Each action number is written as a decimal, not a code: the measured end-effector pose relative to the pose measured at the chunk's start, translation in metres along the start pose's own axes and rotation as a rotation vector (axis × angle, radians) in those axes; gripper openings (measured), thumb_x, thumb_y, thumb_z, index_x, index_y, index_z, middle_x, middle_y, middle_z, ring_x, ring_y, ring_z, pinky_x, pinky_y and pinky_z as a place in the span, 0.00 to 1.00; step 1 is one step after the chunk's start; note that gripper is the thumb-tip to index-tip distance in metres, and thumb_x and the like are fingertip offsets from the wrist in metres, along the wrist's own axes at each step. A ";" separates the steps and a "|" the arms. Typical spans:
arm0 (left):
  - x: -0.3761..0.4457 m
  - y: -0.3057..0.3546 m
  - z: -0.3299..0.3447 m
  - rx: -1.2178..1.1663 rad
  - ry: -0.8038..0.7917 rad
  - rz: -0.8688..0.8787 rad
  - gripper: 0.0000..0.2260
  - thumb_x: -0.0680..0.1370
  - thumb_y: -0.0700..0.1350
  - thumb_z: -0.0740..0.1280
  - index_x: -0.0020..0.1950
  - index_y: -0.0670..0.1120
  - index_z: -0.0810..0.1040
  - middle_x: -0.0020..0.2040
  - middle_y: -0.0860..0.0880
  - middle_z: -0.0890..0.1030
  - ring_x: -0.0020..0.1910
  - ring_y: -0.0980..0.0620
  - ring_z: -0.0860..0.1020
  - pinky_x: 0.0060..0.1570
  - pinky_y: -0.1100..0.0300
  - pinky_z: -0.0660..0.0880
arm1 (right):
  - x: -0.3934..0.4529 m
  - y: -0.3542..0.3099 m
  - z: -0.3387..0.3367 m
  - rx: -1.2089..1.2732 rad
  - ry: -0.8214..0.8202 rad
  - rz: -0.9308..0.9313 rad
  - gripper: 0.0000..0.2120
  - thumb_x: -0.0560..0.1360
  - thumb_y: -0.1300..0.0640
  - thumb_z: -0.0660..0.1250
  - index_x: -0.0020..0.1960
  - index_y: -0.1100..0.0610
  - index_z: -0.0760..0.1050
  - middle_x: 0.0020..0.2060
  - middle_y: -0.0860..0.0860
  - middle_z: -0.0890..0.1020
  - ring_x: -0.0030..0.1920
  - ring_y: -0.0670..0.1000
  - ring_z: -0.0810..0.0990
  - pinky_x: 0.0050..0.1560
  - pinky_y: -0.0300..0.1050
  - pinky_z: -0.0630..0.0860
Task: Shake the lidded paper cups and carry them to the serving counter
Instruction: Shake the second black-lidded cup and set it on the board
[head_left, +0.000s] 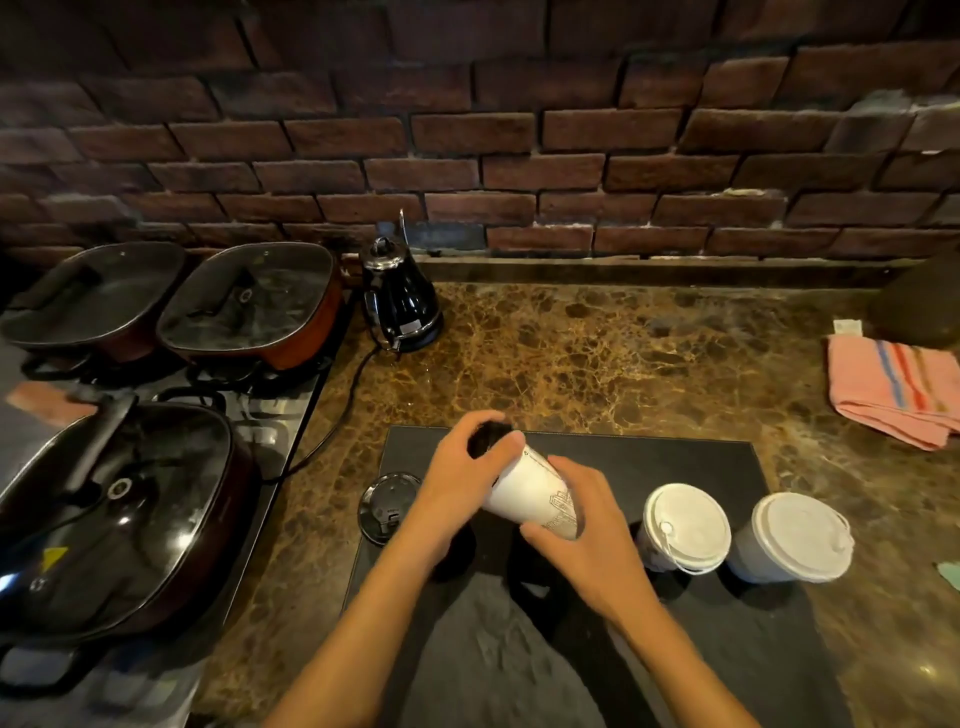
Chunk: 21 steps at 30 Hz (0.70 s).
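Observation:
A white paper cup with a black lid (530, 488) is tilted almost on its side above the dark mat (675, 462). My left hand (467, 478) grips its lidded end, fingers curled over the black lid. My right hand (582, 525) wraps round the cup's base end. Two more white paper cups stand upright on the mat to the right, one with a white lid (685, 527) and another with a white lid (797, 538) further right.
A loose black lid (387, 506) lies on the marble counter left of the mat. A black kettle (400, 299) stands at the back with its cord trailing. Lidded pans (249, 306) sit on the stove to the left. A pink striped towel (893, 395) lies at the right.

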<state>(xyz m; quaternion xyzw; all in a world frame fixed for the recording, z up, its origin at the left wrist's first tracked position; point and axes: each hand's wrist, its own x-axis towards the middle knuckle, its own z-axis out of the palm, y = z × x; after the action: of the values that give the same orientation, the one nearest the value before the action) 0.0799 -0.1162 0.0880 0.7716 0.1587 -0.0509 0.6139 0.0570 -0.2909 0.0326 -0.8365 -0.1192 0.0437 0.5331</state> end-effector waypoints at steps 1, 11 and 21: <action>-0.006 0.008 -0.007 -0.102 0.004 -0.019 0.11 0.73 0.56 0.72 0.54 0.59 0.82 0.57 0.49 0.82 0.56 0.48 0.81 0.52 0.53 0.76 | -0.003 -0.013 -0.010 -0.043 0.019 -0.085 0.30 0.68 0.48 0.74 0.67 0.36 0.66 0.63 0.38 0.69 0.65 0.40 0.70 0.62 0.36 0.70; -0.067 0.047 -0.025 -0.453 -0.075 0.004 0.20 0.74 0.63 0.65 0.58 0.54 0.84 0.56 0.41 0.83 0.51 0.44 0.81 0.50 0.46 0.77 | -0.025 -0.089 -0.062 -0.353 -0.015 -0.386 0.31 0.70 0.39 0.72 0.71 0.43 0.70 0.62 0.45 0.76 0.58 0.45 0.78 0.54 0.40 0.79; -0.097 0.057 -0.007 -0.678 -0.053 -0.073 0.20 0.75 0.61 0.64 0.57 0.48 0.81 0.53 0.40 0.84 0.50 0.41 0.81 0.47 0.46 0.75 | -0.023 -0.134 -0.080 -0.040 0.078 -0.255 0.18 0.74 0.43 0.63 0.62 0.43 0.75 0.56 0.41 0.78 0.54 0.41 0.79 0.48 0.34 0.76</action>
<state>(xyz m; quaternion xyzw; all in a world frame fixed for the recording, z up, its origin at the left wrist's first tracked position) 0.0054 -0.1386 0.1691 0.5160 0.1781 -0.0373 0.8371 0.0305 -0.3129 0.1860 -0.8259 -0.2049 -0.0593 0.5219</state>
